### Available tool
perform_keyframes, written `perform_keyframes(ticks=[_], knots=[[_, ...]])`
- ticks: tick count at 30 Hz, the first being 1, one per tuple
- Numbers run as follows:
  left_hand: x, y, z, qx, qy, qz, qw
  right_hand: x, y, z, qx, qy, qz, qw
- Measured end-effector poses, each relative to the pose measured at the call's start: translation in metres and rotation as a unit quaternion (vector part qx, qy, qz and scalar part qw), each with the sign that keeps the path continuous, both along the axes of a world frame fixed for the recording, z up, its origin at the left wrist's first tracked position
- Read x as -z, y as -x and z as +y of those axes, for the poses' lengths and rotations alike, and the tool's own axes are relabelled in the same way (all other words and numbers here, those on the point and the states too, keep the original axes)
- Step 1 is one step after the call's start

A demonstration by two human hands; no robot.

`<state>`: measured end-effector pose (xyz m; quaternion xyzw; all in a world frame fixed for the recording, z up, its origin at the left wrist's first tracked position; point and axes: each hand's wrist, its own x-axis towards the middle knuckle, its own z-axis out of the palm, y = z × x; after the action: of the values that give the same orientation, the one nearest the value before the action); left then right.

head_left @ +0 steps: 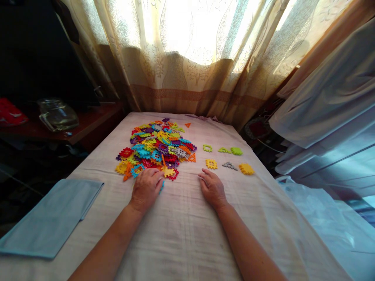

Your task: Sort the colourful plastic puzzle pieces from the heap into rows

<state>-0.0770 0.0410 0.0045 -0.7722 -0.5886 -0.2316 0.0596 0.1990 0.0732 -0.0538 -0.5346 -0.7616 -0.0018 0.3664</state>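
My left hand (145, 188) is at the near edge of a heap of colourful plastic interlocking building pieces (158, 146). Its fingers are curled, with thumb and fingertips close together beside a yellow building piece (168, 171). Whether that piece is pinched or just touching, I cannot tell. Part of a blue piece (161, 187) shows beside the thumb. My right hand (213, 188) rests on the cloth with its fingers a little apart and nothing in them. Beyond it lie a yellow window-like square (211, 164), a grey triangular piece (229, 166) and a solid yellow piece (246, 169).
Farther back are a green square frame (208, 148), a green triangle (224, 150) and a green solid piece (236, 151). A folded blue cloth (52, 218) lies at left. A glass jar (58, 115) stands on a side table. Curtains hang behind the pale-covered table (181, 234).
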Motion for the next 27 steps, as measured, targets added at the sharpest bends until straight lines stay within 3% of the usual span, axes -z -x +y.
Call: perform_keyframes(ticks=[5, 13, 17, 20, 22, 25, 27], knots=[[-0.022, 0.035, -0.001, -0.087, 0.079, 0.1, 0.988, -0.001, 0.0, 0.001, 0.011, 0.003, 0.012, 1.0], [-0.017, 0.047, -0.001, -0.128, 0.074, 0.137, 0.98, -0.001, 0.002, -0.001, 0.017, 0.004, 0.014, 1.0], [-0.028, 0.049, -0.002, -0.127, -0.005, 0.061, 0.99, -0.001, 0.001, 0.0, 0.016, 0.001, 0.024, 1.0], [-0.036, 0.039, 0.0, -0.108, -0.046, -0.119, 0.986, -0.006, 0.002, -0.002, 0.008, -0.016, 0.03, 0.999], [-0.035, 0.025, 0.002, -0.07, 0.011, -0.292, 0.954, -0.012, 0.007, -0.007, -0.001, -0.029, 0.035, 0.999], [-0.024, -0.002, 0.005, -0.046, 0.189, -0.513, 0.836, -0.023, 0.019, -0.017, -0.04, -0.04, 0.044, 0.997], [-0.016, -0.019, 0.005, -0.052, 0.257, -0.569, 0.78, -0.03, 0.028, -0.024, -0.084, -0.038, 0.05, 0.994]])
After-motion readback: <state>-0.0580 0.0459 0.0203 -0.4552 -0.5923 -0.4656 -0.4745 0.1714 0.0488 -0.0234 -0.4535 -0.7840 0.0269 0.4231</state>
